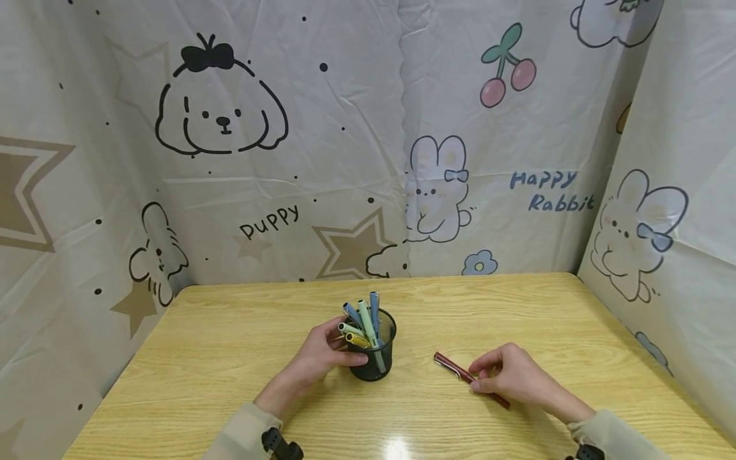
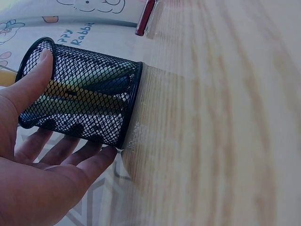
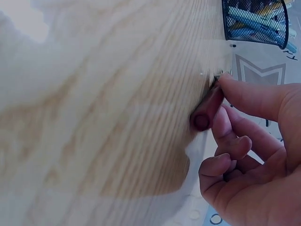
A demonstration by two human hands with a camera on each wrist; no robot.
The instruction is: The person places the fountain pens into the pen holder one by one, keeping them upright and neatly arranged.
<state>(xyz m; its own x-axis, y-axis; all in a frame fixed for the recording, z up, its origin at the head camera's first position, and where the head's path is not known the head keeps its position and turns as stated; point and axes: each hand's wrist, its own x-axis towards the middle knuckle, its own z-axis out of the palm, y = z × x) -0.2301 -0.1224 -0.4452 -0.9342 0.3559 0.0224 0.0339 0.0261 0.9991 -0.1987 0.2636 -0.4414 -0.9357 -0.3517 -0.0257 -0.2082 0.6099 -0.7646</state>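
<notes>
A black mesh pen holder (image 1: 368, 372) stands upright on the table, with several pens in it, among them a light green pen (image 1: 365, 317), a blue pen (image 1: 375, 305) and a yellow pen (image 1: 358, 340). My left hand (image 1: 316, 354) grips the holder from its left side. The left wrist view has the thumb across the mesh (image 2: 94, 94) and the fingers along the other side. To the right, a dark red pen (image 1: 451, 366) with a metal clip lies slantwise on the table. My right hand (image 1: 514, 375) pinches it between thumb and fingers; the right wrist view shows its rounded end (image 3: 202, 121).
Both hands work over a light wood-grain table (image 1: 241, 319). A printed cloth (image 1: 345, 128) with cartoon animals hangs behind the table and along both sides. Dark straps (image 1: 280, 444) sit on both wrists. Light glares off the table's front edge area.
</notes>
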